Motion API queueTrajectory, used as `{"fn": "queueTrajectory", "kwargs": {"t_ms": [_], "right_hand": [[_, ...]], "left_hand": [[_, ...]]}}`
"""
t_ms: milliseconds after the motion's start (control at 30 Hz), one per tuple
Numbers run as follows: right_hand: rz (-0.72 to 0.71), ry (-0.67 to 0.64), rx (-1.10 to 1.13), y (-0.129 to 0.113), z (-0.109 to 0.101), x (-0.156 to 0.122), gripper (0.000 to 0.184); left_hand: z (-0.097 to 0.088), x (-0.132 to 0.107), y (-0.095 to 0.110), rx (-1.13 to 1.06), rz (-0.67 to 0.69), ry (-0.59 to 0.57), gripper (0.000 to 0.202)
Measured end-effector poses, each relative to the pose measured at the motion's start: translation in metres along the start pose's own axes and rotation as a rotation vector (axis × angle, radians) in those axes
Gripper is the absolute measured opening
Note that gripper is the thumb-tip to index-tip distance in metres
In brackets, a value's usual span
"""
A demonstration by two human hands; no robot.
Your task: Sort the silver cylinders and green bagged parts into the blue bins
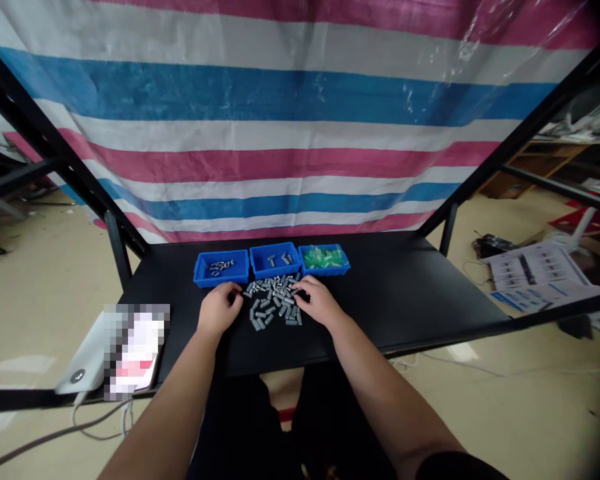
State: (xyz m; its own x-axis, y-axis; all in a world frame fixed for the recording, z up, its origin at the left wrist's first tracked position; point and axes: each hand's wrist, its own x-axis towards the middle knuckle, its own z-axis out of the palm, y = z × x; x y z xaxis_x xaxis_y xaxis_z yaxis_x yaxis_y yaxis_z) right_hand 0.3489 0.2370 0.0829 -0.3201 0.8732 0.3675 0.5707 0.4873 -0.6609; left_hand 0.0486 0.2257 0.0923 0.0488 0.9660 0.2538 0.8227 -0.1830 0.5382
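A loose pile of small grey metal cylinders (261,313) lies on the black table in front of me. At the pile's left edge is my left hand (220,308), its fingers curled and the thumb close to the index fingertip. Whatever is between them is too small to make out. My right hand (319,301) reaches in from the other side, thumb and index finger closed around one of the cylinders at the pile's right edge. Behind the pile, three blue bins stand in a row: the left bin (196,275) and middle bin (269,272) hold a few metal pieces.
The right bin (327,271) holds green and clear small pieces. On the table's left end lie a white device (86,363) with cables and a lit phone-like screen (143,340), partly blurred out. A striped sheet (290,160) hangs behind the black table (395,293), between black frame posts.
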Motion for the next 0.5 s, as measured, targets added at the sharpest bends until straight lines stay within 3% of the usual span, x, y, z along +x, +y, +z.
{"fn": "queueTrajectory", "kwargs": {"t_ms": [133, 300, 500], "right_hand": [[0.004, 0.028, 0.018, 0.002, -0.002, -0.001, 0.014], [0.066, 0.036, 0.189, -0.003, -0.001, 0.002, 0.015], [0.233, 0.278, 0.492, -0.018, 0.018, 0.043, 0.032]], "left_hand": [[-0.001, 0.000, 0.001, 0.028, 0.001, -0.003, 0.016], [-0.001, 0.000, 0.003, 0.059, 0.001, -0.006, 0.014], [-0.003, -0.002, 0.003, 0.068, 0.042, -0.028, 0.019]]}}
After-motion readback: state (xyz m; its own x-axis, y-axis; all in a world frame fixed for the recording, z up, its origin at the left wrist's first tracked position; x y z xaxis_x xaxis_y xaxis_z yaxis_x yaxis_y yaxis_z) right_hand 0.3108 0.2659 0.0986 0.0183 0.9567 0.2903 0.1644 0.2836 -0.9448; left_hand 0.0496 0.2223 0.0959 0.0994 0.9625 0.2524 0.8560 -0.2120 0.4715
